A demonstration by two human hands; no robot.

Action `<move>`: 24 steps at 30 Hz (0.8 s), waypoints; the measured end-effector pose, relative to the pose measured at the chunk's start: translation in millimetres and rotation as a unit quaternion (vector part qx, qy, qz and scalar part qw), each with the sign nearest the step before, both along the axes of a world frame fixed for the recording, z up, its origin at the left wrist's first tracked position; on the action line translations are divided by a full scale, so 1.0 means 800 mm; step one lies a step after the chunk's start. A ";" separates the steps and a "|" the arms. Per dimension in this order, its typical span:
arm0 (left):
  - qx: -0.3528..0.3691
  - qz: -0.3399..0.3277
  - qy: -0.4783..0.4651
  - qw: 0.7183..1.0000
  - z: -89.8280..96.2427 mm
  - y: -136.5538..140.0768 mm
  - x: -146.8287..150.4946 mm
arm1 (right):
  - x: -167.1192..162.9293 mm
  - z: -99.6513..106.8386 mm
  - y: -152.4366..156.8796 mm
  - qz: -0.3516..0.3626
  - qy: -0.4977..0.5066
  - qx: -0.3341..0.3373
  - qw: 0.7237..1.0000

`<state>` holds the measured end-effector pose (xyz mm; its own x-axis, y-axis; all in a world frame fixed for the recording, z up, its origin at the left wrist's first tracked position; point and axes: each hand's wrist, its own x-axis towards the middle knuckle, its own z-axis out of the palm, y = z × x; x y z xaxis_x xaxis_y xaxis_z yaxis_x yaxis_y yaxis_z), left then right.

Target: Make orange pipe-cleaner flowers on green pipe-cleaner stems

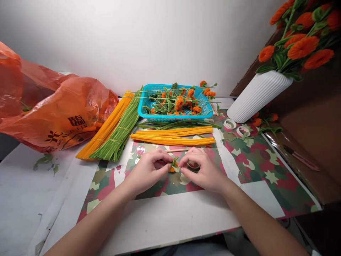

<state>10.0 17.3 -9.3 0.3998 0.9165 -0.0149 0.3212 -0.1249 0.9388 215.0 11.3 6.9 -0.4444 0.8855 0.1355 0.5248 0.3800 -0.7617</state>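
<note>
My left hand (pixel 153 167) pinches a small orange and green pipe-cleaner flower (pixel 172 168) between thumb and fingertips. Close beside it, my right hand (pixel 204 169) is closed in a pinch at the flower's right side. A pale bit shows at its fingertips, too small to name. Partly hidden under the right hand lies a dark roll of tape (pixel 193 165). Just beyond both hands is a thin wooden stick (pixel 177 150). Farther back, yellow-orange pipe cleaners (pixel 173 137) and loose dark green ones (pixel 178 124) lie across the camouflage-patterned mat (pixel 157 188).
A blue basket (pixel 174 116) holds several orange flowers with green stems. Left are yellow and green pipe-cleaner bundles (pixel 117 131) and an orange plastic bag (pixel 71 106). Right are two white tape rolls (pixel 236 128), a tilted white vase (pixel 259 94) of flowers and pink-handled scissors (pixel 305 160).
</note>
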 end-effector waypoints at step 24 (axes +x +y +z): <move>0.112 -0.030 0.097 0.988 0.013 0.003 -0.002 | -0.008 -0.015 0.000 -0.001 -0.085 0.103 0.991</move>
